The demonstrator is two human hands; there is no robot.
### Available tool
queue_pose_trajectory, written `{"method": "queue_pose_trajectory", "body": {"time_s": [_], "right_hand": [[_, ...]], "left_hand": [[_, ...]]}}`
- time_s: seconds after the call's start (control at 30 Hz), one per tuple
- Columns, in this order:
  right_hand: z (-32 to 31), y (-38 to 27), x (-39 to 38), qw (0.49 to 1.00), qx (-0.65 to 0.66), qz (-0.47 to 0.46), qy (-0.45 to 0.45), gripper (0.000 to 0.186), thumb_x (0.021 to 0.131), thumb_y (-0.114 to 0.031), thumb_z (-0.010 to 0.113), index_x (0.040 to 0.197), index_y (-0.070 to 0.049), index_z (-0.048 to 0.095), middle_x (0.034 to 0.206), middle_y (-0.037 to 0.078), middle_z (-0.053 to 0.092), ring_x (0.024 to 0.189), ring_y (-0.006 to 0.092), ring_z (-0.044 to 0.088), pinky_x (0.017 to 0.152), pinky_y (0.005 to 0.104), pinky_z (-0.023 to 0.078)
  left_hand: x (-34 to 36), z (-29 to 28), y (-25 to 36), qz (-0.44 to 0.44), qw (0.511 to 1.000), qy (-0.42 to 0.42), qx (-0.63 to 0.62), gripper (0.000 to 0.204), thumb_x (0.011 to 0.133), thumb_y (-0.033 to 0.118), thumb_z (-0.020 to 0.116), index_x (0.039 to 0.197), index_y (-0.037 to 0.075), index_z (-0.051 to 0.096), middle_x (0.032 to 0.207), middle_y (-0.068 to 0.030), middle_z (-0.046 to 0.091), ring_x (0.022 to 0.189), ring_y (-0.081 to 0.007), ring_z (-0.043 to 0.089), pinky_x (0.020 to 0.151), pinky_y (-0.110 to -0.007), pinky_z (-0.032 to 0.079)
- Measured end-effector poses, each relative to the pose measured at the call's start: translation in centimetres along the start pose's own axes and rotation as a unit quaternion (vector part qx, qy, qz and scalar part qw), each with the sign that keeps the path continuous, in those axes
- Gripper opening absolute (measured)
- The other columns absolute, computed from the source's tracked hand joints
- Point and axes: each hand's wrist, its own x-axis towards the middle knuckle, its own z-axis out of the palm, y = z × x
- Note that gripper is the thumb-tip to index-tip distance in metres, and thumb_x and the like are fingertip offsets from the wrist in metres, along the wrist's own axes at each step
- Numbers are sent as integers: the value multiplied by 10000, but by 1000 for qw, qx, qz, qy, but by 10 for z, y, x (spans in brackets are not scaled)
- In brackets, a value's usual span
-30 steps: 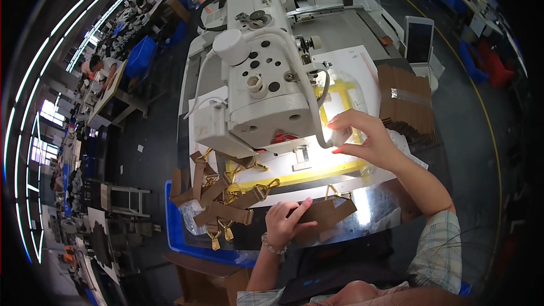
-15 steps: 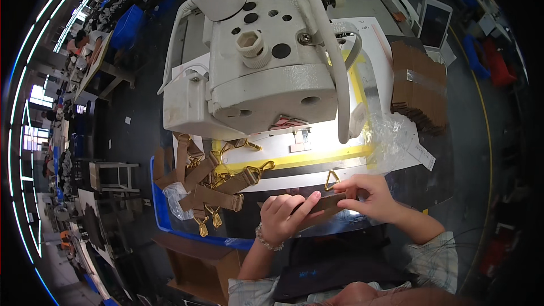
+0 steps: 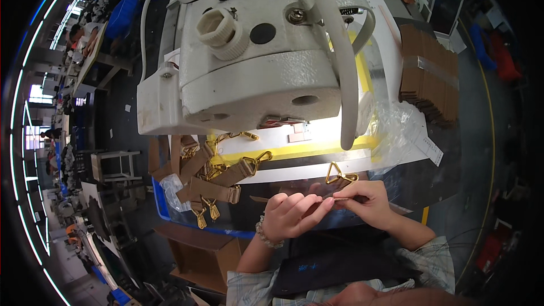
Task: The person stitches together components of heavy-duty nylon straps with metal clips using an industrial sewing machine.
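Note:
My left hand (image 3: 292,214) and my right hand (image 3: 365,201) meet at the near edge of the work table. Between their fingertips they pinch a brown strap (image 3: 335,199), seen nearly edge-on, so most of it is hidden. Just beyond my right fingers sits a gold triangular ring (image 3: 334,173) with more gold metal beside it; whether it joins the strap is hard to see. To the left, brown webbing straps (image 3: 211,190) with gold clasps (image 3: 213,209) lie in a heap. A white sewing machine head (image 3: 260,85) stands over the lit work area.
Under the strap heap shows the rim of a blue tray (image 3: 161,199), with an open cardboard box (image 3: 198,254) below it. Clear plastic wrap (image 3: 394,136) and stacked brown cardboard (image 3: 429,76) lie at the right. A white-framed screen (image 3: 445,7) stands behind.
My hands have tilted the strap from showing its flat side to nearly edge-on. More gold metal now shows by the ring. The view has shifted, and the machine head looks larger.

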Motion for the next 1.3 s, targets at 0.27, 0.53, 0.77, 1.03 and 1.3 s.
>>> {"method": "queue_pose_trajectory", "body": {"time_s": [0.27, 0.53, 0.77, 1.03, 1.3], "right_hand": [[1, -1, -1, 999, -13, -32, -1, 174, 820, 51, 623, 984, 8, 663, 859, 85, 678, 757, 123, 667, 640, 220, 520], [3, 3, -5, 998, 55, 21, 0, 165, 838, 48, 600, 989, 15, 658, 867, 90, 669, 764, 130, 674, 641, 210, 519], [3, 1, -1, 999, 39, 5, -13, 169, 839, 51, 593, 993, 17, 653, 863, 89, 667, 770, 131, 676, 640, 210, 519], [0, -4, 7, 986, 132, 97, -33, 270, 831, 26, 636, 1097, -3, 601, 867, 83, 671, 760, 101, 656, 657, 209, 508], [-14, -18, 33, 998, 36, 32, -47, 308, 819, 3, 670, 1116, -9, 588, 910, 74, 666, 809, 83, 632, 711, 208, 499]], "left_hand": [[-1, 0, 4, 12, 1000, -8, 15, 310, 754, 238, 757, 1045, 273, 656, 932, 101, 582, 740, -39, 519, 679, -238, 324], [-2, 1, 2, 22, 1000, 14, 6, 263, 755, 194, 753, 995, 244, 658, 927, 69, 595, 728, -62, 528, 648, -249, 340], [-4, -1, 2, 17, 1000, 20, -1, 225, 731, 172, 763, 932, 196, 663, 921, 43, 612, 727, -77, 545, 648, -252, 345], [8, 2, -4, -87, 992, -59, -73, 382, 716, 243, 761, 1051, 96, 650, 811, -9, 576, 648, -146, 554, 558, -276, 398], [40, 9, -22, -192, 940, -138, -246, 387, 848, 263, 620, 1168, 46, 618, 778, -87, 563, 592, -209, 558, 540, -299, 456]]}}
